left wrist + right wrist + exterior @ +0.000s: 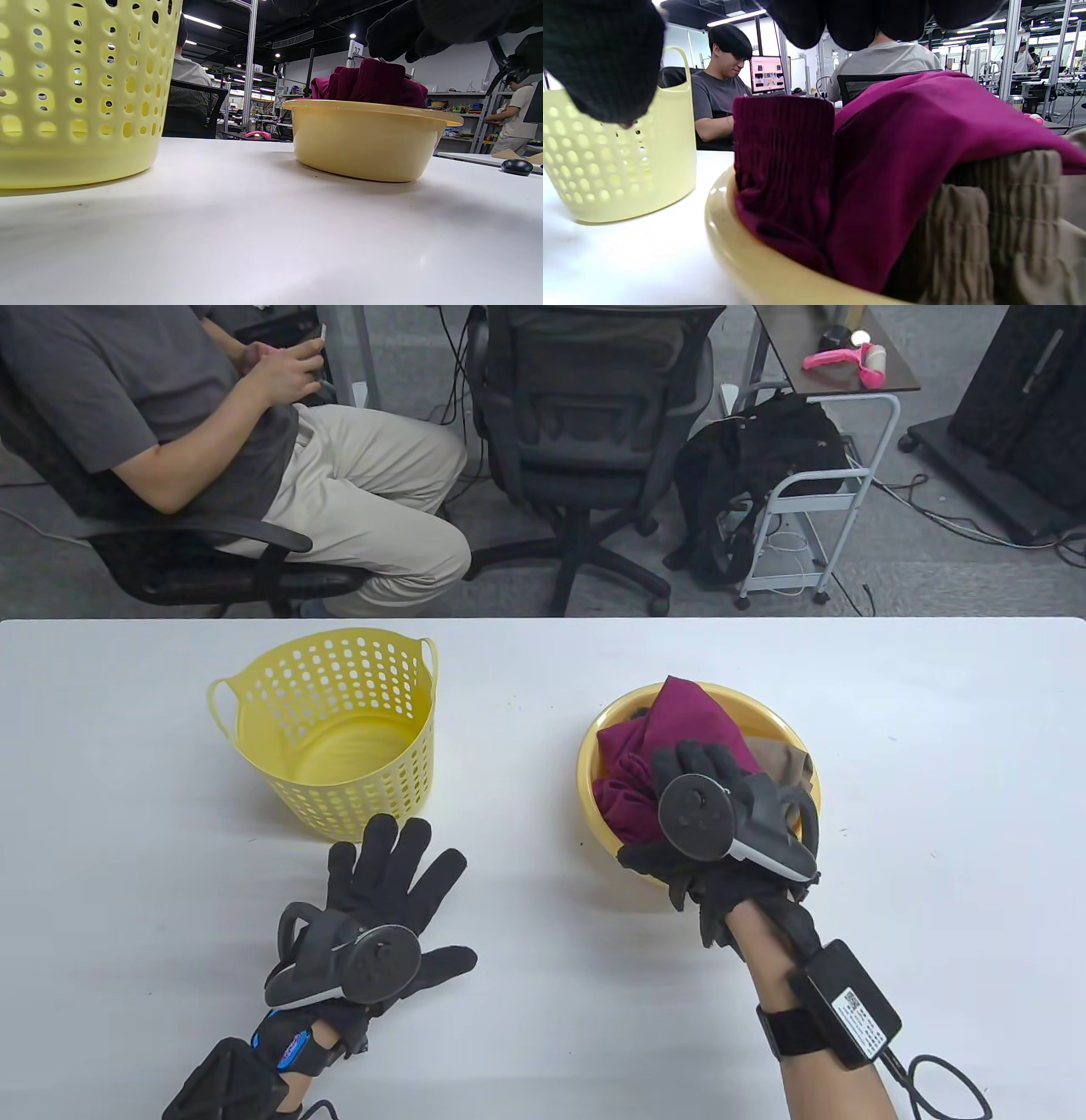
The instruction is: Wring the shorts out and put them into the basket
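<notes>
My right hand [721,823] hovers open over the maroon shorts [670,746]; left hand [382,916] flat. A sloppy grab could drag the tan pair [785,768] along too.

Both hands wear black fabric sensor gloves. Left hand [386,912] has a dark grey round-faced tracker [352,963] strapped on its back, plus a blue-marked wrist strap [288,1048]. Right hand [721,831] has a matching tracker [730,819] with white underside; black wristband holds a black box [848,1005] with white label and black cable [942,1082].
</notes>
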The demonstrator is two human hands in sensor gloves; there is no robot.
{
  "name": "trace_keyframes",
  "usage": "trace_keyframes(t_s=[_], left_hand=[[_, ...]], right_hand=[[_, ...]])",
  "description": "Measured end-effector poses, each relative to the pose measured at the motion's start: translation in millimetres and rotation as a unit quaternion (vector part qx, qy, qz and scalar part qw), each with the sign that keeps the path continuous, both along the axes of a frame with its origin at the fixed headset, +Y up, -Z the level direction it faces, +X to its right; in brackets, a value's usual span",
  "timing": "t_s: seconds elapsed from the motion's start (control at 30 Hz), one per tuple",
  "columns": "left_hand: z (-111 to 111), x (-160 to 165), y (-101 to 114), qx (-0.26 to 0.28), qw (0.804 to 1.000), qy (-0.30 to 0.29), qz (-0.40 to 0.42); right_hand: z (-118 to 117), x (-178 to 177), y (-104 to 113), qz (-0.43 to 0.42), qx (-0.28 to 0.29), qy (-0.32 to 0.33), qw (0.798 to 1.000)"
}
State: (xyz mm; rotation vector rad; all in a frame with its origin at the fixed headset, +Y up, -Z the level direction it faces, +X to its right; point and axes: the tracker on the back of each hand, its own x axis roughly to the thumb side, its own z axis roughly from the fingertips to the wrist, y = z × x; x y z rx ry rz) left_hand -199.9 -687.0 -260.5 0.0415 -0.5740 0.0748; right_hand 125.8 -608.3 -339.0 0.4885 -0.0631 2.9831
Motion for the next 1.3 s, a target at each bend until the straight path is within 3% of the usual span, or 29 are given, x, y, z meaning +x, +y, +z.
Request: trace_keyframes(t_s=[0.53, 1.1, 1.3], left_hand=[[0, 0, 1, 0.007, 1.000, -0.004, -0.005], [1, 1, 2, 0.003, 1.000, -0.006, -0.007], [1, 1, 2, 0.004, 1.000, -0.006, -0.006]], right_hand=[[-42, -6, -19, 0.034, -0.043, -0.026, 0.998], [-39, -21, -29, 0.034, -0.027, -0.001, 0.999], [-38, -20, -23, 0.014, -0.029, -0.004, 0.999]])
